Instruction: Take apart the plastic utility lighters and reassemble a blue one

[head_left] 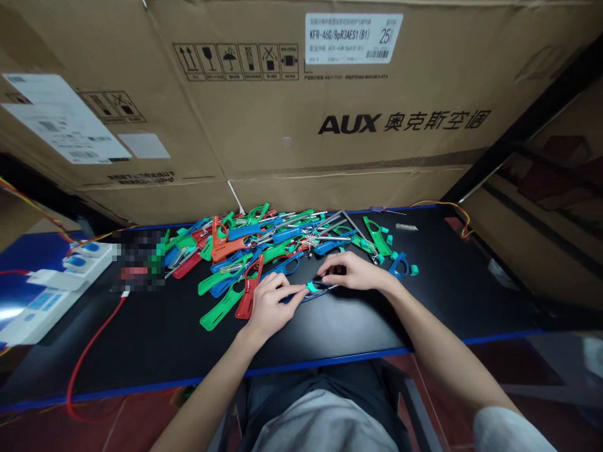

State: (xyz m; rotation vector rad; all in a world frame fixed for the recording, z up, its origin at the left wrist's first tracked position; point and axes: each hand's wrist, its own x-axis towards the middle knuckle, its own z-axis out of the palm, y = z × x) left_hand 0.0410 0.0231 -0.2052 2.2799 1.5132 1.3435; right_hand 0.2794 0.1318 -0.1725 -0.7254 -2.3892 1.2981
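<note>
Low over the black table, my left hand (276, 298) is closed, its thumb and fingertips pinching a blue lighter casing with a teal trigger piece (311, 287) at its near end. The casing's long part lies flat on the table, partly covered by my fingers. Just to the right, my right hand (348, 271) hovers with thumb and fingers curled together; whatever sits between its fingertips is too small to make out. Close by my left hand lie a red lighter casing (245, 301) and a green lighter casing (221, 311).
A pile of red, green and blue lighter casings with metal tubes (277, 235) spreads behind my hands. A blue casing piece (399, 265) lies at right. The large cardboard box (264, 132) stands at the back. A white power strip (56, 289) and red cable (89, 348) are left.
</note>
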